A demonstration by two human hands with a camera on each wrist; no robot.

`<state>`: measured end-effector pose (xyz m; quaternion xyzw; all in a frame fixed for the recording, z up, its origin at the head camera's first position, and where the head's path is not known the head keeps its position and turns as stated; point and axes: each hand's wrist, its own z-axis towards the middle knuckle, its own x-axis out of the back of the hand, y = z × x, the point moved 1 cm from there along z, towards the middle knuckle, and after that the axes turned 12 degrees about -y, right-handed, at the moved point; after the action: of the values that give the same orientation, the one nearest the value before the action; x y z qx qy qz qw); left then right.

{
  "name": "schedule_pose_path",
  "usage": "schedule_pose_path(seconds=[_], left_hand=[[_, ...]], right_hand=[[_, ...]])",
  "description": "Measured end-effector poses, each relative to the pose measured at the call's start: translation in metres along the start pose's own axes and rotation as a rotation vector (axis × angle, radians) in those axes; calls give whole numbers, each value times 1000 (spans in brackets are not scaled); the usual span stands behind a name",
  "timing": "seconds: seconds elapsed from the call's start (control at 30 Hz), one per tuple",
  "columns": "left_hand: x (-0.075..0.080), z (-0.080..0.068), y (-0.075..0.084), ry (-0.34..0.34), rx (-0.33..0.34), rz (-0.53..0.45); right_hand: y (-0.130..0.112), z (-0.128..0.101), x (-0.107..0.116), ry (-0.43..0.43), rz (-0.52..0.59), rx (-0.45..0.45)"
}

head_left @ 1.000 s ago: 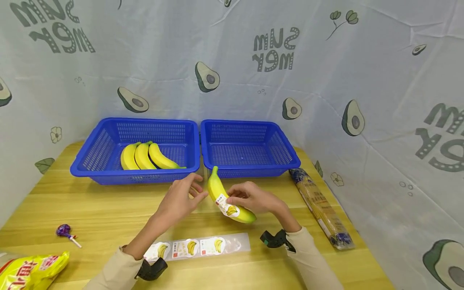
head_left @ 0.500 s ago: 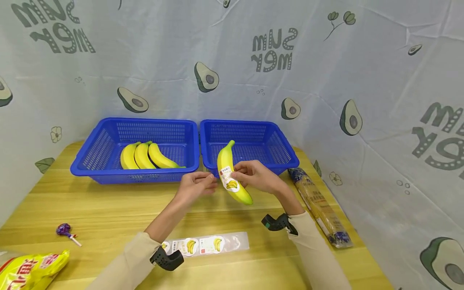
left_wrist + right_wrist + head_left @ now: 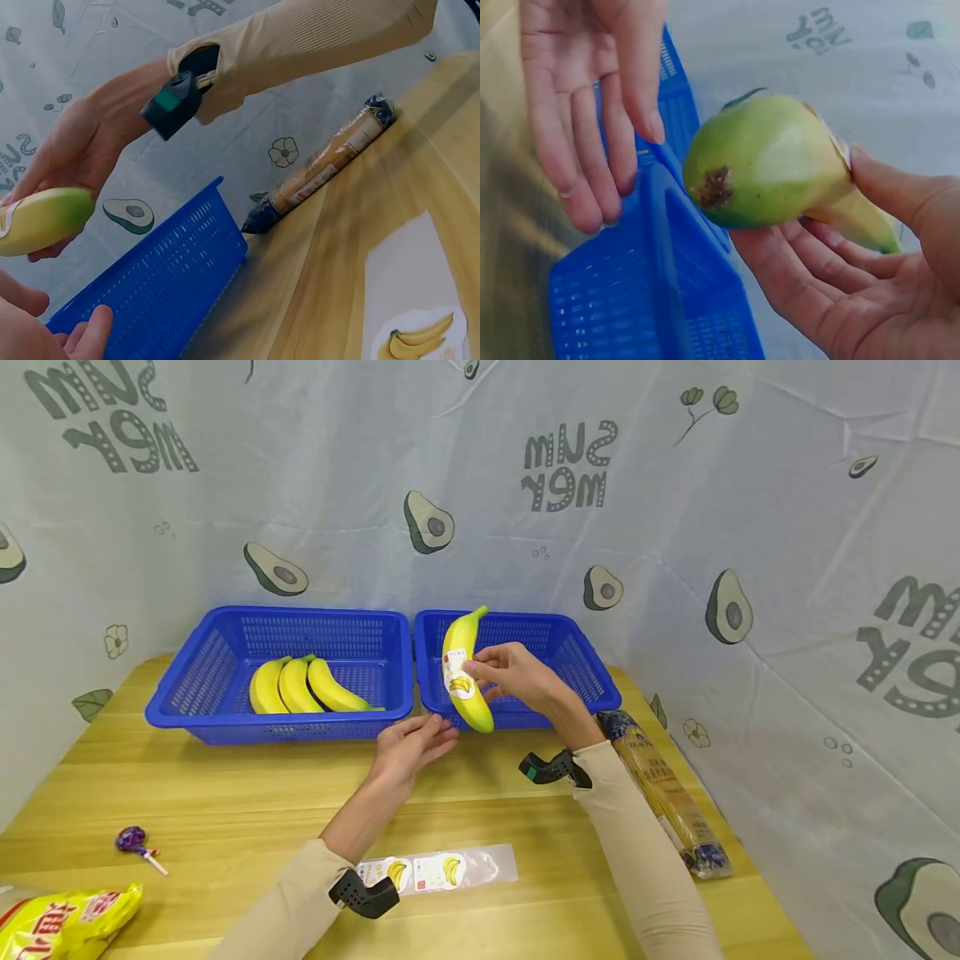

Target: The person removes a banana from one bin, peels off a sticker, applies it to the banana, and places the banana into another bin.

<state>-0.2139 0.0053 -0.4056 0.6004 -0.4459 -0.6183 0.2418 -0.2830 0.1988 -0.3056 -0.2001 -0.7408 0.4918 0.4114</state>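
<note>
My right hand (image 3: 517, 674) pinches a yellow banana (image 3: 477, 708) between thumb and fingers, in front of and over the right blue basket (image 3: 525, 718). A white sticker (image 3: 458, 674) with a banana picture is on the peel, and the thumb lies on its edge. In the right wrist view the banana's greenish tip (image 3: 742, 172) points at the camera. My left hand (image 3: 408, 749) is just left of the banana and below it, fingers loosely extended and holding nothing, near the front of the baskets. The right wrist view shows its palm and relaxed fingers (image 3: 585, 150).
In the left blue basket (image 3: 247, 720) lie several yellow bananas (image 3: 300, 685). A sticker strip (image 3: 480, 866) lies on the wooden table (image 3: 247, 802), partly covered by the left sleeve. A long wrapped package (image 3: 667, 793) is at right; a lollipop (image 3: 132, 840) and yellow bag (image 3: 71, 918) at left.
My right hand has carried the banana up and away from me, from over the table to the right basket. My left hand has moved a little forward and right.
</note>
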Motion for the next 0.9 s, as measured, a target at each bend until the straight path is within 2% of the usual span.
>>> schedule_pose_path(seconds=[0.2,0.5,0.73,0.9], left_hand=[[-1,7,0,31,-19,-104],[-1,14,-4,103,-30,-201],[-4,19,-4,158,-59,-271],[-5,21,-5,160,-57,-276]], right_hand=[[-3,29,12,48,69,-31],[1,73,22,30,98,-126],[10,95,32,40,130,-210],[18,107,39,28,136,-260]])
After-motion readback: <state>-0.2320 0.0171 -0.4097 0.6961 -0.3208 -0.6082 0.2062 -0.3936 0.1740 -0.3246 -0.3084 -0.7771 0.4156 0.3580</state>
